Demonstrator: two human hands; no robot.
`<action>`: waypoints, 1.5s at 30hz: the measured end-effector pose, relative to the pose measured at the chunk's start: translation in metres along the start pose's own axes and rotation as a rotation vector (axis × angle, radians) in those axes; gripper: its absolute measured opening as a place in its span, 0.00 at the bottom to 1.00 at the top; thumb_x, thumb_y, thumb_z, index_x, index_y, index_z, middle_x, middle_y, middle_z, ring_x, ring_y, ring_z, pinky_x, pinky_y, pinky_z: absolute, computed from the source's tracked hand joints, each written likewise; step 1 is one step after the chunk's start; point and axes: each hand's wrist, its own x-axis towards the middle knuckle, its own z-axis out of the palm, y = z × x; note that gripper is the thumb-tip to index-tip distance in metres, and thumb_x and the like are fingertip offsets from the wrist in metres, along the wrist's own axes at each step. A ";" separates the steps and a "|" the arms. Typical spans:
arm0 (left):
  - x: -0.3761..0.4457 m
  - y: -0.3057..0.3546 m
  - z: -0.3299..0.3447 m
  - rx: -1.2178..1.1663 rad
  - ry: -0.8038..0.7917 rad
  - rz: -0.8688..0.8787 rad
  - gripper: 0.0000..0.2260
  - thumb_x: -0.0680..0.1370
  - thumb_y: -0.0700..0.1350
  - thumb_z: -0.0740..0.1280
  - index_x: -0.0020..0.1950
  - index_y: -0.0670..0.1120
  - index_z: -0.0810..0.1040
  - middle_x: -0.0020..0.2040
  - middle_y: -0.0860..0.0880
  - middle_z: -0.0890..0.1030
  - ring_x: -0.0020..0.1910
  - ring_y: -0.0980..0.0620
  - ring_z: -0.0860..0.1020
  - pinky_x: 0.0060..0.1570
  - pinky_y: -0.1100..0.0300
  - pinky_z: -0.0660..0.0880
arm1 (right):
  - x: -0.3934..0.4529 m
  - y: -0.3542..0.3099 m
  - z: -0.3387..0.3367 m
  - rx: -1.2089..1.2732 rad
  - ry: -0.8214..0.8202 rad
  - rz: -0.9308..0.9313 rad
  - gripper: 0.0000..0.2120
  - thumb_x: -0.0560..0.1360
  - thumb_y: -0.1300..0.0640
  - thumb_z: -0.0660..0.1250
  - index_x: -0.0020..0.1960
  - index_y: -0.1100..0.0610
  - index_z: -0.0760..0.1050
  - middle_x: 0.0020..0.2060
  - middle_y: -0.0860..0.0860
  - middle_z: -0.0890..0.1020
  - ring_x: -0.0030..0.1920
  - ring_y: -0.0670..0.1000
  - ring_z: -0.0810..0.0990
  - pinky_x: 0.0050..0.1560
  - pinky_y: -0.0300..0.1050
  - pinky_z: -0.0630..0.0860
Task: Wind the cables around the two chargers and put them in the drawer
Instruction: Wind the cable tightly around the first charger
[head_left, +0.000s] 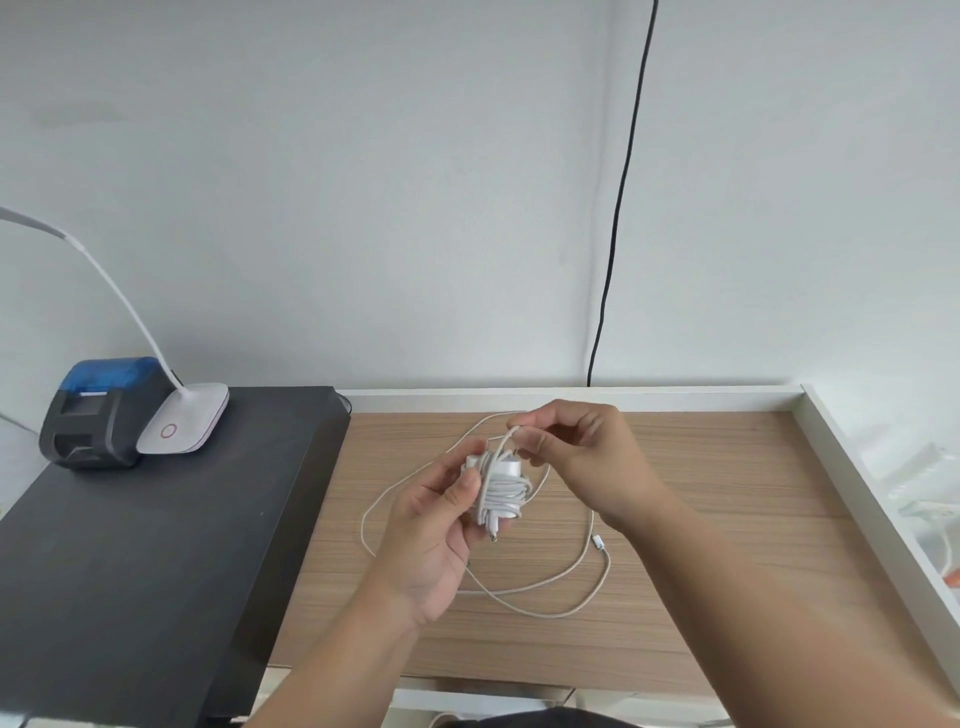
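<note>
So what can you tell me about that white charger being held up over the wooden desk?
The charger is a small white block, plastic by its look, already wrapped in several turns of white cable. The left hand grips it above the wooden desk, while the right hand pinches the cable just above it. A plug end hangs below; loose cable trails onto the desk.

We see a white charger (500, 480), mostly wound in its cable, held above the desk; loose white cable (558, 582) loops toward five o'clock.
</note>
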 end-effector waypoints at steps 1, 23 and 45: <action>-0.001 -0.001 0.002 -0.043 0.000 -0.010 0.11 0.71 0.43 0.71 0.53 0.43 0.83 0.52 0.40 0.82 0.44 0.46 0.83 0.34 0.56 0.81 | -0.003 0.000 0.003 0.080 0.012 0.037 0.04 0.73 0.66 0.71 0.46 0.61 0.83 0.39 0.58 0.85 0.36 0.50 0.81 0.41 0.41 0.78; -0.006 0.000 -0.001 0.335 -0.060 -0.062 0.16 0.76 0.51 0.64 0.64 0.56 0.75 0.62 0.47 0.79 0.52 0.46 0.80 0.41 0.54 0.79 | -0.026 0.001 0.022 0.208 0.220 0.067 0.07 0.74 0.65 0.69 0.40 0.56 0.82 0.32 0.53 0.85 0.32 0.49 0.81 0.36 0.43 0.79; -0.002 0.010 -0.016 0.142 -0.165 -0.040 0.21 0.72 0.41 0.71 0.65 0.45 0.75 0.60 0.43 0.79 0.54 0.45 0.81 0.47 0.54 0.80 | -0.017 -0.009 0.013 -0.039 0.008 0.071 0.03 0.74 0.62 0.71 0.42 0.56 0.83 0.36 0.53 0.85 0.34 0.51 0.80 0.39 0.45 0.80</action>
